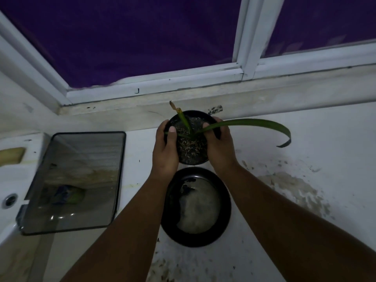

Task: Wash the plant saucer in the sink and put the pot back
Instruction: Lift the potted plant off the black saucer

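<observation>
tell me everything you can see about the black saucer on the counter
The saucer is a round, black, glossy dish with a raised rim, plastic by its look. It lies flat on the white counter, nearer the person than the pot, which both hands hold beyond it, so nothing stands in it. Its floor shows a pale grey, cloudy film or shallow dirty water with dark specks at the far side. Neither hand touches it.

A white counter [305, 143], stained and speckled with dark crumbs, carries a dark mesh tray [75, 180] at its left end. Behind the counter runs a grimy sill [264, 94] under a white-framed window [246, 47] backed by purple fabric. Left of the tray sits a round metal fitting [9, 200].
</observation>
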